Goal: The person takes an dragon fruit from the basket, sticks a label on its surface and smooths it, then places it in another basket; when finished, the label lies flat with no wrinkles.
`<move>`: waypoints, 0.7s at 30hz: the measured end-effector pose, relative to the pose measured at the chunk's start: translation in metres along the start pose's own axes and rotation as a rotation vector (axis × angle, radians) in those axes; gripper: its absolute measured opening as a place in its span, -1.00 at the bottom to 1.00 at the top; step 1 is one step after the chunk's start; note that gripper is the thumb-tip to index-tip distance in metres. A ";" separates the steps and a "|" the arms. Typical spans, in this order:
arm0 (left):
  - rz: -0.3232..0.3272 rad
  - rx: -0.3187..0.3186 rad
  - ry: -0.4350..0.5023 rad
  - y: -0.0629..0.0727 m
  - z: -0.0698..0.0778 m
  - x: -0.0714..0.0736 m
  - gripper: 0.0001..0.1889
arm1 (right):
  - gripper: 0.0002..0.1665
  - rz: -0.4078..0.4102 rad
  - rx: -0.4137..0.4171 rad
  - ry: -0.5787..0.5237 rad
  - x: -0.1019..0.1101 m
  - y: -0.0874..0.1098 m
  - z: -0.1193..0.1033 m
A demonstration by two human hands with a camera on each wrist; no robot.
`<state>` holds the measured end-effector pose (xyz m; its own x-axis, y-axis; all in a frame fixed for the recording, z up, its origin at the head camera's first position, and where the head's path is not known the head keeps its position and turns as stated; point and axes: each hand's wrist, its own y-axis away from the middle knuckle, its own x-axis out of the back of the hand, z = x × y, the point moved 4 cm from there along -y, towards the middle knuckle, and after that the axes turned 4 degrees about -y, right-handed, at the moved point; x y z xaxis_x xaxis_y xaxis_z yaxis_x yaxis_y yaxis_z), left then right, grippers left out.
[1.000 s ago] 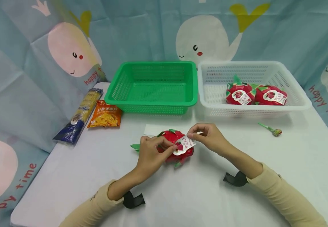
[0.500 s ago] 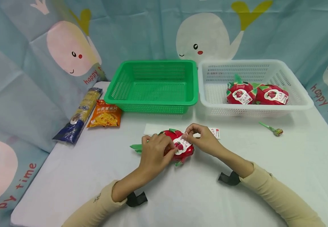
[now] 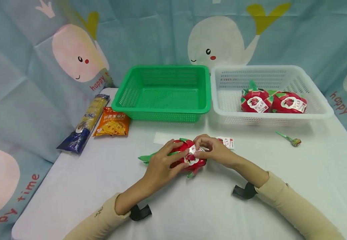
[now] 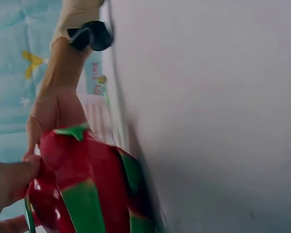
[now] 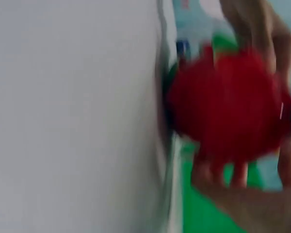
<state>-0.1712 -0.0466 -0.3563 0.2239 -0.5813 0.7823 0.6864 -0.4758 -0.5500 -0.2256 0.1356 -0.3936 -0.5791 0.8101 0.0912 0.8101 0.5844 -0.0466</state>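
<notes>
A glossy red dragon fruit (image 3: 202,163) with green leaf tips lies on the white table in the head view. On its top sits a white label (image 3: 193,160) with a red fruit picture. My left hand (image 3: 161,164) holds the fruit from the left, fingers spread over its top and thumb at the near side. The bent fingers and thumb of my right hand (image 3: 216,150) are on the upper right part of the label, hiding some of it. The fruit (image 4: 80,179) fills much of the left wrist view; the right wrist view shows it blurred.
Behind the fruit lies a white backing strip (image 3: 162,138) with another label (image 3: 228,143) at its right end. A green basket (image 3: 161,115) and a white basket (image 3: 269,116) holding two dragon fruits (image 3: 255,105) stand behind. A lollipop (image 3: 295,142), orange snack bag (image 3: 112,123) and noodle pack (image 3: 84,123) lie around.
The label, earlier held raised at its right end by my right hand, now lies down against the fruit. My right fingers have moved inward over it; my left fingers have spread over the fruit.
</notes>
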 end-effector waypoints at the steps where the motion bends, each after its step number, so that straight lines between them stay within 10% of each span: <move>1: 0.006 -0.006 0.003 0.000 0.000 0.000 -0.59 | -0.87 -0.047 -0.024 -0.053 0.002 -0.001 0.004; 6: 0.000 -0.028 0.002 0.003 -0.001 -0.002 -0.58 | -0.87 -0.109 -0.094 -0.125 0.012 0.000 0.012; 14: -0.006 -0.070 -0.017 0.001 -0.001 0.001 -0.63 | -0.45 0.111 -0.006 0.397 -0.017 0.005 -0.017; 21: 0.032 -0.198 -0.126 0.002 -0.001 -0.001 -0.68 | -0.46 0.205 -0.015 0.328 -0.008 0.010 -0.005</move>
<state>-0.1705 -0.0477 -0.3587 0.3364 -0.5166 0.7874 0.5315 -0.5860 -0.6116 -0.2127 0.1346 -0.3894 -0.3473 0.8505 0.3951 0.9085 0.4095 -0.0828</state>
